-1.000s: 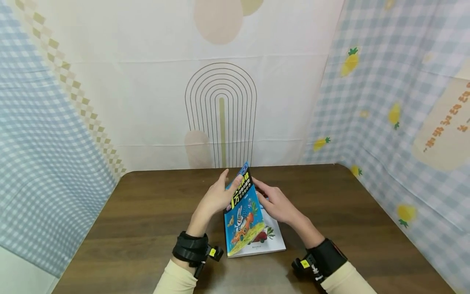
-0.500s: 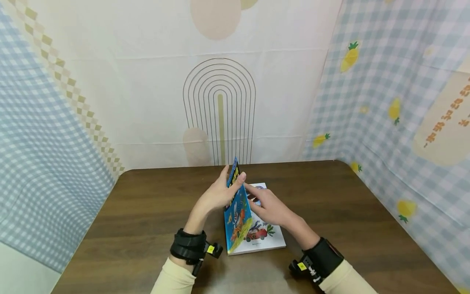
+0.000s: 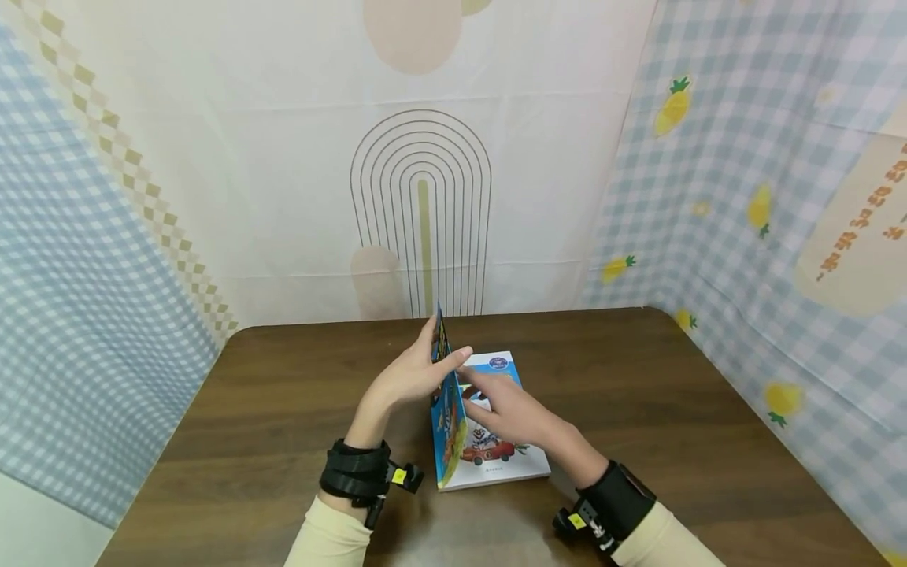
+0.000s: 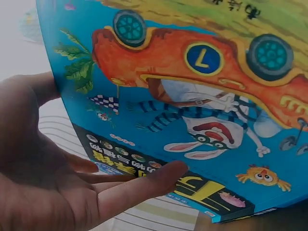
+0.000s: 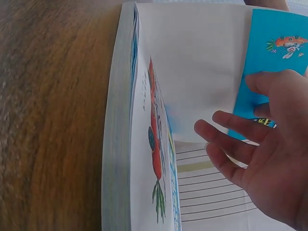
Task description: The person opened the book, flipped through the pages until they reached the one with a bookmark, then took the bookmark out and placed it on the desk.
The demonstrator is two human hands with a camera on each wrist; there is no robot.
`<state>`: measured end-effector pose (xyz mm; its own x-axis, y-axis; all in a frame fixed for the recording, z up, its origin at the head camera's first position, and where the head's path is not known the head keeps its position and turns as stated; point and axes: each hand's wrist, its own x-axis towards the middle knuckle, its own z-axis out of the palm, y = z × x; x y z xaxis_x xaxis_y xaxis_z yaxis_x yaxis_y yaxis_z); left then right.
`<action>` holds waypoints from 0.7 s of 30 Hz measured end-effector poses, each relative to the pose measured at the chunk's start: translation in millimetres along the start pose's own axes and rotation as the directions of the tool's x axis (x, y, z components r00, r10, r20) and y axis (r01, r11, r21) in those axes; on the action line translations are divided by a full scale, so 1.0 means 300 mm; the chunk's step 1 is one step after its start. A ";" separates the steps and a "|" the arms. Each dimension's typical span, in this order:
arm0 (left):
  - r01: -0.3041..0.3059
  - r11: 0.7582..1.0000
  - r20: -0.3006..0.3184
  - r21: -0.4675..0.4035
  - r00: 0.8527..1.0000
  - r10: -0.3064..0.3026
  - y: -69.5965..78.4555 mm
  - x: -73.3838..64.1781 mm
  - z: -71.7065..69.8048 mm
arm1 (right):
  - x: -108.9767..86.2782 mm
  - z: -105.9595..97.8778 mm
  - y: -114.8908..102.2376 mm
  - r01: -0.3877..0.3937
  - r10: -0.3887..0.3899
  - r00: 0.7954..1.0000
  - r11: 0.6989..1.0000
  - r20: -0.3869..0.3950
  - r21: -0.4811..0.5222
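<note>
Blue front cover has swung further to the left since the earlier frame and now stands almost edge-on to the head camera; the right hand has shifted a little to the left with it. Going from the left, the left hand has its thumb and fingers stretched apart, with the cover between them; in the head view its lower fingers are hidden from us, and how firmly they press we cannot tell. Cover lettering is too narrow to read there; the book lies on the wooden table in front of the person, and its title page is partly hidden by the right hand, whose fingers are spread and loosely bent, pinching nothing that we can see; whether its fingertips touch the cover, we cannot tell.

Around them we see a blue checked cloth on the left, black wrist straps on both arms, pale sleeves cut off by the lower edge, and a checked cloth with yellow fruits on the right; the raised cover blocks part of the table behind.

Only the left wrist view shows us the cover picture broadly, a rabbit in an orange carrot car; only the right wrist view shows the cover's white inner side, with a blue flap close to the right hand.
</note>
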<state>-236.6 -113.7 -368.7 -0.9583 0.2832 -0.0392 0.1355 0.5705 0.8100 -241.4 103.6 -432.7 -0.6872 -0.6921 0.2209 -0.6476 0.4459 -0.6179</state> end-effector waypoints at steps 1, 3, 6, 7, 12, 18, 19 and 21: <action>0.001 1.000 0.000 -0.006 1.000 -0.001 -0.001 0.001 0.000 | 0.000 0.002 0.001 -0.001 0.001 1.000 1.000 0.001 -0.005; 0.007 1.000 -0.001 -0.025 1.000 -0.007 0.000 0.002 0.001 | 0.000 0.005 0.001 0.001 -0.001 1.000 1.000 0.006 -0.009; 0.029 0.999 -0.012 -0.027 0.999 -0.030 0.000 0.006 0.003 | -0.002 0.009 0.003 0.007 -0.007 1.000 1.000 0.016 -0.021; 0.040 0.999 -0.015 -0.017 0.999 -0.040 0.000 0.009 0.003 | -0.001 0.009 0.002 0.007 -0.007 1.000 1.000 0.019 -0.023; 0.071 0.997 -0.020 -0.006 0.997 -0.071 0.004 0.016 -0.011 | 0.002 0.012 0.001 -0.007 0.008 0.999 1.000 0.033 -0.022; 0.090 0.981 0.051 -0.171 0.995 -0.083 -0.018 0.006 -0.058 | 0.004 0.017 0.000 -0.032 0.033 0.998 0.999 0.053 -0.020; 0.095 0.977 0.065 -0.190 0.994 -0.084 -0.027 0.002 -0.067 | 0.004 0.015 0.001 -0.040 0.041 0.998 0.999 0.055 -0.020; 0.096 0.972 0.091 -0.215 0.993 -0.078 -0.048 -0.004 -0.087 | 0.002 0.004 0.008 -0.061 0.063 0.997 0.997 0.054 -0.048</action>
<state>-244.0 -142.3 -364.9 -0.9389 0.3072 -0.1552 -0.0143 0.4158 0.9093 -243.1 103.5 -435.1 -0.7082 -0.6919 0.1405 -0.6196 0.5137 -0.5934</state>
